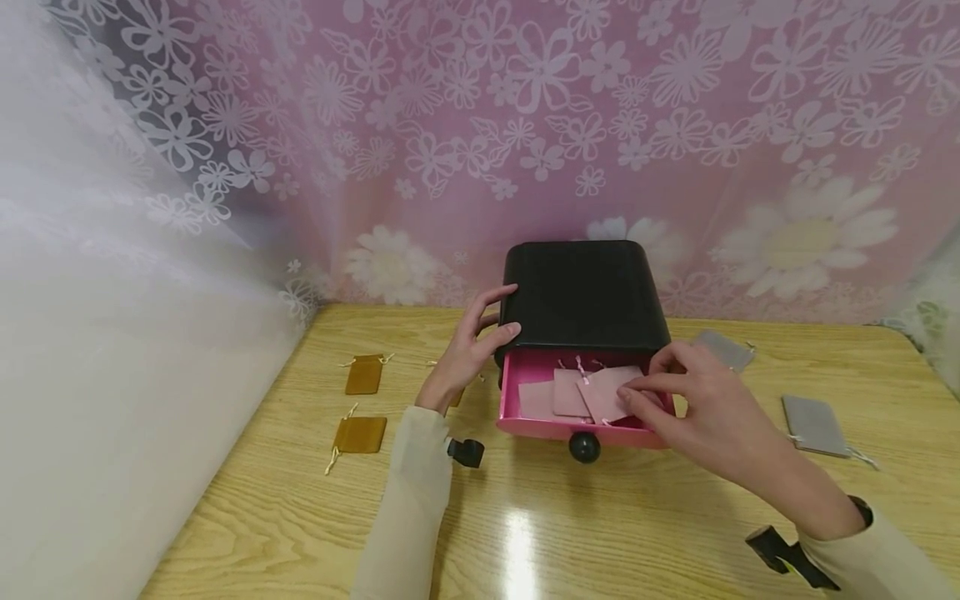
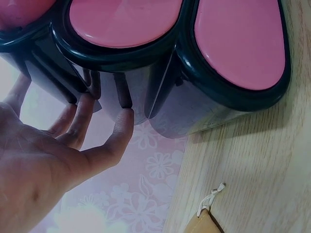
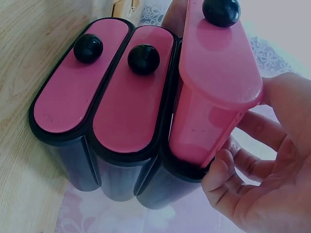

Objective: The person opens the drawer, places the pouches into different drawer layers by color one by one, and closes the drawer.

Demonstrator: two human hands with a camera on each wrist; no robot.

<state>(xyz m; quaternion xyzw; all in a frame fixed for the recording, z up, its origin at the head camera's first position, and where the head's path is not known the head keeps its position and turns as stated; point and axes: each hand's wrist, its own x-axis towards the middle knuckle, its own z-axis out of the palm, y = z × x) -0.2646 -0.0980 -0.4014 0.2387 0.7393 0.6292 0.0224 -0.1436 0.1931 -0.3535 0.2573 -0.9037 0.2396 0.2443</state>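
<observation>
A black drawer cabinet stands on the table. Its pink top drawer, with a round black knob, is pulled out. Several pale pink drawstring pouches lie inside. My right hand reaches over the drawer's right side, thumb and forefinger pinching the edge of the rightmost pouch. In the right wrist view the drawer's rim hides those two fingertips. My left hand rests its extended fingers and thumb against the cabinet's left side and top edge. Two lower pink drawers are closed.
Two brown drawstring pouches lie at the left of the wooden table, and another is partly hidden behind my left wrist. Grey pouches lie on the right. A pink flowered curtain hangs behind the cabinet.
</observation>
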